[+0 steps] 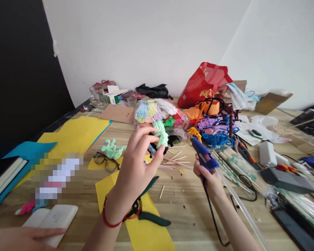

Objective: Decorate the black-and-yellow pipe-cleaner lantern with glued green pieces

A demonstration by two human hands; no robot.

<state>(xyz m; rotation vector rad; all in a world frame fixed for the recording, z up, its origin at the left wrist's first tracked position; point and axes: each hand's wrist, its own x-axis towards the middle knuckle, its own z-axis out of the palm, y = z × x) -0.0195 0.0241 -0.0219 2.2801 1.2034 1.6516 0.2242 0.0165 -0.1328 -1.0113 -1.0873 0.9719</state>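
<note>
The big wooden table was covered in craft stuff, with 1 red bag at the back that had yellow marks too small to read, and 1 pair of glasses lay near 1 green fuzzy shape. The left hand pinched 1 soft mint-green fuzzy piece in its fingertips, up above the table's middle. The right hand was wrapped tight around 1 blue glue gun, just beside that piece.
</note>
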